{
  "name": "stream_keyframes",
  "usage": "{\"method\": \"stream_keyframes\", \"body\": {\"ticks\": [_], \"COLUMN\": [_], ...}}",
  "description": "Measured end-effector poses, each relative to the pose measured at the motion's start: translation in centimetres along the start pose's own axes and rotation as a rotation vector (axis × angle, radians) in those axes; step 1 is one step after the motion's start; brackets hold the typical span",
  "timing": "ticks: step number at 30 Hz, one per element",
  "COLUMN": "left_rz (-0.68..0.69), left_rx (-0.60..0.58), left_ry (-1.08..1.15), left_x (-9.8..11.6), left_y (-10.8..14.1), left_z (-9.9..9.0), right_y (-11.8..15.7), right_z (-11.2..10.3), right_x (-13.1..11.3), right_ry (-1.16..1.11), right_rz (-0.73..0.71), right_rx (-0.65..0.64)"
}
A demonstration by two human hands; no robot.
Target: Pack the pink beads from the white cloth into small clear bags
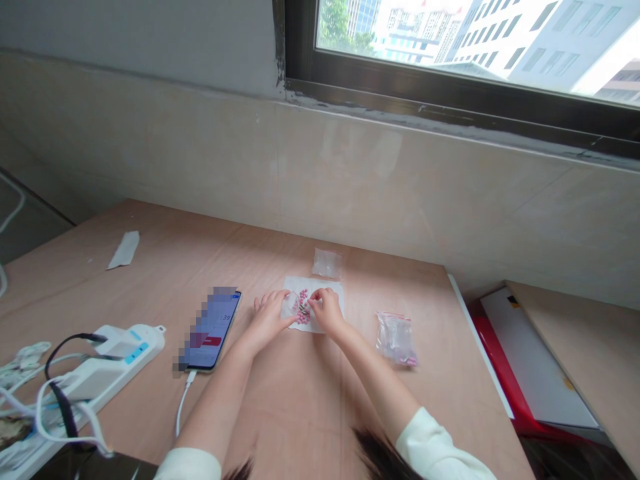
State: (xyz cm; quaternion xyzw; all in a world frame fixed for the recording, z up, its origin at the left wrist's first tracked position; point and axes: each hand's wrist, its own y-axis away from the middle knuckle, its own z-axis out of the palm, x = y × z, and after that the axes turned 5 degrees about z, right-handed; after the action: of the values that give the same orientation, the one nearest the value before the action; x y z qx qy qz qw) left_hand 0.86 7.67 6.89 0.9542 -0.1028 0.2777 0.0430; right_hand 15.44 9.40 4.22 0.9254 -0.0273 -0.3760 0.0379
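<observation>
we see the left hand (pixel 269 316) grasping a small clear plastic bag (pixel 289 305); right hand (pixel 329 312) pinched, on what we cannot tell. small round pink beads (pixel 303 319) lie between both, on a white rectangular sheet (pixel 325 282). likely bead-picking; next move calls for light pinching.

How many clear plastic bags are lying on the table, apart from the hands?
2: the far bag, behind the white sheet, and the near bag, right of the right hand. Others may be hidden.
</observation>
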Motion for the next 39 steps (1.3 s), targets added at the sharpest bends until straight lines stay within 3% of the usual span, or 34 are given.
{"method": "stream_keyframes", "body": {"ticks": [5, 9, 13, 16, 20, 23, 28, 31, 35, 39], "left_rz": [-0.014, 0.017, 0.036, 0.026, 0.04, 0.043, 0.073, 0.076, 0.077, 0.111], "left_rx": [0.056, 0.117, 0.067, 0.037, 0.034, 0.013, -0.069, -0.026, 0.021, -0.091], "left_ry": [0.089, 0.278, 0.615, 0.734, 0.751, 0.75, 0.721, 0.633, 0.611, 0.703], "left_x": [0.5, 0.5, 0.1, -0.1, 0.3, 0.9, 1.8, 2.1, 2.3, 2.5], "left_y": [0.1, 0.3, 0.3, 0.2, 0.4, 1.1, 1.9, 2.0, 1.8, 1.7], "left_z": [0.6, 0.4, -0.9, -1.8, -2.5, -2.6, -3.0, -3.2, -3.3, -3.3], "right_y": [1.8, 2.0, 1.5, 1.7, 2.5, 3.0, 3.3, 3.5, 3.7, 3.5], "right_z": [-0.3, -0.9, -2.4, -3.5, -4.0, -3.9, -3.8, -3.8, -4.0, -4.1], "right_x": [-2.2, -2.4, -2.0, -2.0, -1.8, -1.4, -1.0, -1.2, -1.6, -2.1], "right_ry": [-0.149, -0.281, -0.465, -0.632, -0.87, -0.88, -0.812, -0.773, -0.819, -0.821], "right_rz": [-0.076, -0.092, -0.116, -0.086, 0.097, 0.165, 0.181, 0.147, 0.088, 0.115], "right_rx": [-0.053, -0.129, -0.131, -0.153, -0.181, -0.16, -0.138, -0.125, -0.215, -0.184]}}
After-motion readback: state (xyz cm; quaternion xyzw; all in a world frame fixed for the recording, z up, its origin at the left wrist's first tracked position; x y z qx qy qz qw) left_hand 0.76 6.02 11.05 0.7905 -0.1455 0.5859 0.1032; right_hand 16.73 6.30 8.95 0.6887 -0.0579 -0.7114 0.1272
